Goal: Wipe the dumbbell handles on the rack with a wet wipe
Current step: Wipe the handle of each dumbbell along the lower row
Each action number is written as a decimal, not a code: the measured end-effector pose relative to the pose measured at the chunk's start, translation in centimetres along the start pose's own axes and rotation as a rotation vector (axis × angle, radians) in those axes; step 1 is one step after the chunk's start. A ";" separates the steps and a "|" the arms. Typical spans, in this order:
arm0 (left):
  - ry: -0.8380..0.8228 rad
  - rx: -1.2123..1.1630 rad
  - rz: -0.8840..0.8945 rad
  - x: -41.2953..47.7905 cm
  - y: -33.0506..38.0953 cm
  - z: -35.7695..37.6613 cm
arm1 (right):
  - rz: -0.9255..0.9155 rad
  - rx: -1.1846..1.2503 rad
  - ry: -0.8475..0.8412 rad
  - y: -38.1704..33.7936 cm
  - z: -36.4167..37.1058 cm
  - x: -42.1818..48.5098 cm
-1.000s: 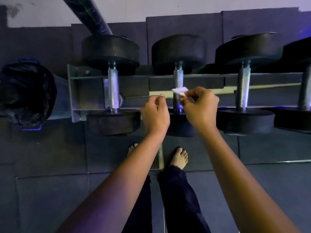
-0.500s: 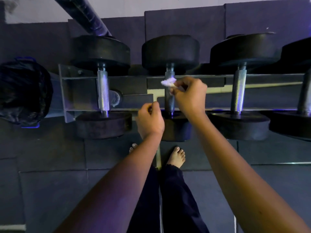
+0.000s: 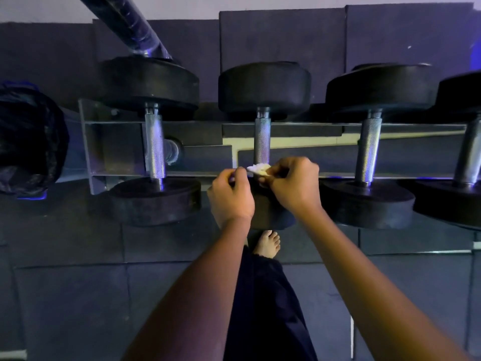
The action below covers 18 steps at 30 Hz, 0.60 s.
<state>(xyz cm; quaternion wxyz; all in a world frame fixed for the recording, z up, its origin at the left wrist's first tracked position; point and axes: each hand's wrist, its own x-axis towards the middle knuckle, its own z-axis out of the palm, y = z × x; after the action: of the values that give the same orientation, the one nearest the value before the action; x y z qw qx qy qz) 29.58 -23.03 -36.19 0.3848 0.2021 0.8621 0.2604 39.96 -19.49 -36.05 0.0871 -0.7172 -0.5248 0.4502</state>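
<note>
Wet wipe (image 3: 258, 169), white and crumpled, is pinched between the thumb and curled fingers of the right hand (image 3: 292, 186), so that grip is closed on it. The left hand (image 3: 231, 198) is held just beside it with its fingers curled, one fingertip at the wipe's left edge; whether this grip also holds the wipe cannot be told.

The wipe is held at the near end of the second handle (image 3: 262, 139), counted from the left end of the rack (image 3: 88, 142), just over the rack's front rail. Whether the wipe touches the metal cannot be made out. The near weight of that dumbbell is largely hidden behind both hands.

Three more knurled handles are laid across the rails: the first handle (image 3: 154, 147) towards the rack's left end, the third handle (image 3: 368, 149) to the right and the fourth handle (image 3: 469, 152) at the right edge of the view. Black round weights are seen at both ends of each.

A black bag (image 3: 28, 142) is seen beyond the rack's left end. A bare foot (image 3: 266, 243) is set on the dark floor mats (image 3: 65, 282) below the rack's front edge.
</note>
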 end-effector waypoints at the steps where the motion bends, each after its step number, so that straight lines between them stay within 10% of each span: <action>1: -0.003 -0.003 0.000 0.1 -0.2 0.1 | -0.004 0.000 0.010 -0.3 0.0 0.4; 9: -0.026 -0.035 -0.007 0.3 -0.5 0.1 | -0.067 0.158 0.210 -4.0 -1.4 5.8; 18: -0.010 -0.009 -0.009 0.3 -0.5 0.2 | 0.048 0.063 0.007 0.2 0.1 0.2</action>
<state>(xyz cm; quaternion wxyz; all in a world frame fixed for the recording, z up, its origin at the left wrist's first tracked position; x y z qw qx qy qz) 29.49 -23.18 -36.82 0.3912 0.1978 0.8599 0.2617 40.05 -19.45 -36.39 0.1004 -0.7279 -0.4929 0.4660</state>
